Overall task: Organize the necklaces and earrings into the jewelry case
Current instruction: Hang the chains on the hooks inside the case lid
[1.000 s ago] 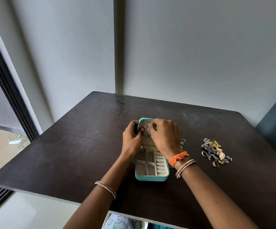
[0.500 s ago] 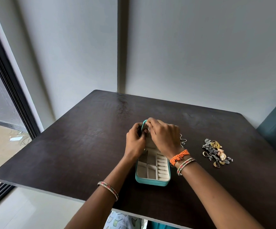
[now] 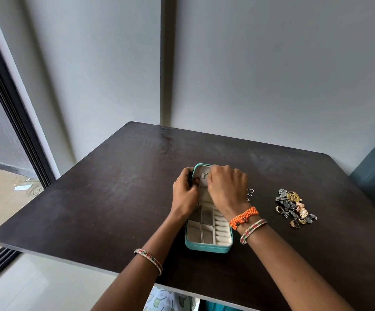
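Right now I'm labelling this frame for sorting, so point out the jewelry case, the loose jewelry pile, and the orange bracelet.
jewelry case (image 3: 209, 249): head view, on its teal front wall.
jewelry pile (image 3: 295, 207): head view, middle of the heap.
orange bracelet (image 3: 244, 217): head view, woven band on the right wrist.

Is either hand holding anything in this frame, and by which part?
Both hands, left and right, pinch something small and thin over the far half of the jewelry case; what it is, and where it is gripped, cannot be told.
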Demonstrator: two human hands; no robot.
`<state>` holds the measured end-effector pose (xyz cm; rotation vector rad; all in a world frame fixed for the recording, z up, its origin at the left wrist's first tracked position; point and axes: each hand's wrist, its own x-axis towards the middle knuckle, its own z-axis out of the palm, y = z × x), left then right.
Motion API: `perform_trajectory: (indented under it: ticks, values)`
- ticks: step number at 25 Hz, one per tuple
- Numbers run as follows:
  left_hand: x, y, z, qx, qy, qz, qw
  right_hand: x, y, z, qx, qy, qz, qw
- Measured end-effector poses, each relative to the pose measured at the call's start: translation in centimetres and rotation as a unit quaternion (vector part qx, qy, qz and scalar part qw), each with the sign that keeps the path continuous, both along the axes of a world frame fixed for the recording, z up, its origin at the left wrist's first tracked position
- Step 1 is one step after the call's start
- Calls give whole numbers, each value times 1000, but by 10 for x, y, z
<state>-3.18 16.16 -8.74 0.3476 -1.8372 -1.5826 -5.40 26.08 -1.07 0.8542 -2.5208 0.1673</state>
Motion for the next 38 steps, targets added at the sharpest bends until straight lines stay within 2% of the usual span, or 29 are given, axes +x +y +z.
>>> perform_trajectory:
  ticks: [4, 6, 9, 11, 13, 14, 16, 18, 20, 23, 26, 30, 32, 33, 36, 38]
  values:
    - [1, -5, -4, 8, 6, -38, 999, -2, 4, 2, -27, -18, 6, 999]
    - [4, -7, -4, 28, 11, -68, 997, 3, 5, -1, -11, 9, 18, 1000]
    - [10, -9, 2, 45, 23, -116, 992, 8, 12, -12, -63, 74, 69, 993]
    - [12, -12, 6, 21, 23, -138, 990, 8, 15, -15, -109, 26, 75, 991]
    - [14, -15, 9, -3, 19, -155, 988, 4, 13, -13, -156, -104, 36, 982]
    - [16, -16, 10, -2, 17, -164, 986, 0, 12, -13, -193, -189, 27, 963]
    - [19, -18, 12, 11, 19, -180, 983, -6, 10, -9, -276, -352, 29, 894]
    - [21, -19, 13, 29, 28, -195, 980, -6, 15, -6, -316, -463, 30, 828]
    - [23, -18, 14, 47, 33, -204, 977, 0, 23, -6, -320, -538, 29, 780]
    - [23, -16, 15, 70, 34, -201, 977, 8, 32, -12, -339, -577, 35, 742]
    - [23, -15, 14, 134, 24, -205, 969, 14, 33, -21, -378, -591, 26, 712]
    - [23, -12, 13, 203, 9, -209, 957, 19, 33, -32, -420, -595, 17, 685]
    - [23, -13, 13, 206, 1, -206, 957, 20, 33, -33, -428, -581, 20, 692]
    - [23, -14, 13, 204, -3, -204, 957, 19, 32, -34, -428, -553, 25, 714]
    - [24, -13, 16, 200, -9, -205, 958, 14, 29, -41, -406, -348, 33, 844]
    - [26, -9, 19, 197, -6, -203, 959, 16, 25, -41, -376, -235, 18, 896]
